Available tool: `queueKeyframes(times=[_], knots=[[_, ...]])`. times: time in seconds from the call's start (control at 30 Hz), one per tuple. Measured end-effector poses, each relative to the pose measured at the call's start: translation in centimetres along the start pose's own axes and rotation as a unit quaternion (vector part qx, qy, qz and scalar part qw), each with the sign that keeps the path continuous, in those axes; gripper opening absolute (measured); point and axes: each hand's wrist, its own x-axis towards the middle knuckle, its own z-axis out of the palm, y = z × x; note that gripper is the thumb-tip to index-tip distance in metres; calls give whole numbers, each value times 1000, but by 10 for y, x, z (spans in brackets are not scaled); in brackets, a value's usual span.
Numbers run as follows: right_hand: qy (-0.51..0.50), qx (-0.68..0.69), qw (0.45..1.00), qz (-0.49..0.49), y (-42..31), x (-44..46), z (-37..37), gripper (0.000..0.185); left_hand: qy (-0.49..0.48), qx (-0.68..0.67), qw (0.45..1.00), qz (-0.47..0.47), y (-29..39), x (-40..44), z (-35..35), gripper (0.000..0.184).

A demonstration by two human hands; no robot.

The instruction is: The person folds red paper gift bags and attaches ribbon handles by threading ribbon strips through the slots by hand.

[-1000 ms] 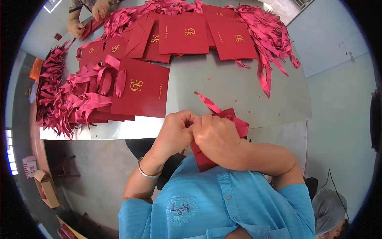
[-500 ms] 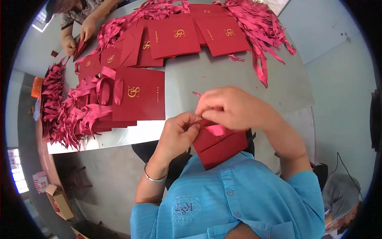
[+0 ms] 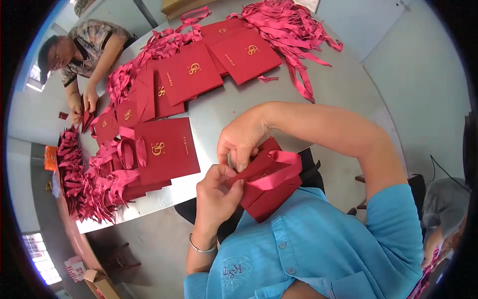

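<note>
A small dark red paper bag (image 3: 269,203) is in front of my chest, tilted, with a pink ribbon handle (image 3: 285,172) looped across its face. My left hand (image 3: 219,192) pinches the bag's upper edge between thumb and fingers. Just above it, my right hand (image 3: 244,139) bends down from the far side with its fingers drawn together at the same edge. Whatever is between the right fingertips is hidden. The two hands almost touch.
On the table (image 3: 318,122) lie larger red bags (image 3: 191,72) with gold lettering. Pink ribbons (image 3: 284,25) are heaped behind them. A stack of ribboned bags (image 3: 167,149) stands at the left. Across the table, a co-worker (image 3: 94,55) handles a small red piece.
My right hand has moved left and its fingers now point down at the bag's edge. The ribbon loop shows wider across the bag. The view has turned, revealing more of the co-worker.
</note>
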Motion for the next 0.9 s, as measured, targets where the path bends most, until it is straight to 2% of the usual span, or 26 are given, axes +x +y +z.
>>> queueKeyframes(times=[0.13,0.27,0.33,0.37,0.43,0.57,0.63,0.77,0.83,0.9], knots=[[-34,25,999,-1,4,10,2,52,3,-19,1000,8,8,-4,2,12],[-16,37,999,-2,-1,5,10,53,-19,-23,1000,1,5,-5,-2,12],[56,76,995,18,1,2,17,53,-34,-7,999,-6,2,-5,-4,12],[55,77,995,17,2,2,19,53,-34,-47,998,-6,-1,-4,-4,12],[133,81,988,20,3,1,23,51,-38,-87,995,-8,-6,-3,-4,13],[179,60,982,18,1,-5,27,47,-56,-111,992,-22,-9,-4,-7,14],[283,102,954,-20,3,-6,25,43,-75,-104,991,-26,-6,-5,-8,14],[326,51,943,-50,0,-10,22,38,-69,-133,989,-13,-6,-1,-5,15],[361,67,924,-106,6,-6,15,34,-76,-134,988,-17,-10,0,-6,15],[387,36,916,-97,11,-5,13,30,-74,-145,987,-4,-13,1,-6,15]])
